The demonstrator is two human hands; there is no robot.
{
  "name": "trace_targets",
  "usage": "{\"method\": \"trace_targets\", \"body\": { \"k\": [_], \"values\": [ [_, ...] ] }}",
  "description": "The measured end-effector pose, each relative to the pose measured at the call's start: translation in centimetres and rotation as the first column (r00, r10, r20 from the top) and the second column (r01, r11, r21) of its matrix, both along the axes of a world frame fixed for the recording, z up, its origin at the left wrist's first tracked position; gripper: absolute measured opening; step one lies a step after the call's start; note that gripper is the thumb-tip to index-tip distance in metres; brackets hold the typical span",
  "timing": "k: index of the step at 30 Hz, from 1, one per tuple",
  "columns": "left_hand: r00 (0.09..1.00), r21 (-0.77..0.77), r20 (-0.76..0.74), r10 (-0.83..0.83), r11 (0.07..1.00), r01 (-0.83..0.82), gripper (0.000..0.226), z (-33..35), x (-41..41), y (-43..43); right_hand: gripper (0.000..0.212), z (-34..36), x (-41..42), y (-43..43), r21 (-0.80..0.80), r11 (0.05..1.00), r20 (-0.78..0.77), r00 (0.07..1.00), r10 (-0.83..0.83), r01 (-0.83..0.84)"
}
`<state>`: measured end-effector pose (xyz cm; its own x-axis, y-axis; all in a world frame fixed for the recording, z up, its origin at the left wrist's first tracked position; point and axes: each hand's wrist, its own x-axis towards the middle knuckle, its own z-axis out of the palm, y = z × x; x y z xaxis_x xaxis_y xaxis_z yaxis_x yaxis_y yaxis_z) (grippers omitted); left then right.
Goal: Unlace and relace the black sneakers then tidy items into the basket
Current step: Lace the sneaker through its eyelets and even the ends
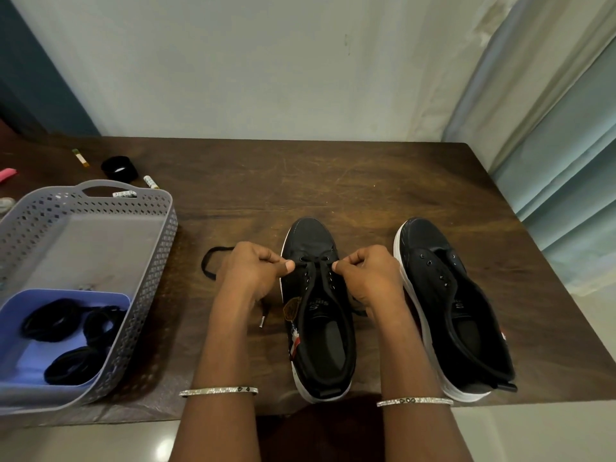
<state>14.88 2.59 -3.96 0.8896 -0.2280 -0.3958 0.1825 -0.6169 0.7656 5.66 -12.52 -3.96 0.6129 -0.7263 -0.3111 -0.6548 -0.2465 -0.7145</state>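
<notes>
A basket [168, 215] is sitting left, a laceless sneaker [428, 240] right. The left hand [253, 271] and right hand [370, 275] are each pinching the lace [316, 265] over the middle sneaker [313, 236].

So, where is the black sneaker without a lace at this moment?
In the head view, the laceless black sneaker stands on the right side of the brown wooden table, just right of the other black sneaker.
</notes>
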Motion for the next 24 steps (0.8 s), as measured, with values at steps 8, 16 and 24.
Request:
{"method": "trace_targets", "body": {
  "k": [8,16,24],
  "values": [
    [0.999,0.137,0.011,-0.042,0.99,0.04,0.019,-0.5,0.7,1.1,0.023,-0.5,-0.1,-0.3,0.085,0.995,0.038,0.997,-0.061,0.057],
    [0.982,-0.294,0.143,-0.123,0.942,0.161,0.035,1.8,1.2,3.3,0.011,1.1,-0.5,-0.6,-0.094,0.995,0.26,0.965,-0.017,0.043],
    [0.978,-0.601,0.155,-0.139,0.773,0.205,0.042,3.2,0.2,1.1,0.029,1.9,0.6,2.6,0.091,0.878,0.387,0.829,0.404,-0.471]
  ]
}}
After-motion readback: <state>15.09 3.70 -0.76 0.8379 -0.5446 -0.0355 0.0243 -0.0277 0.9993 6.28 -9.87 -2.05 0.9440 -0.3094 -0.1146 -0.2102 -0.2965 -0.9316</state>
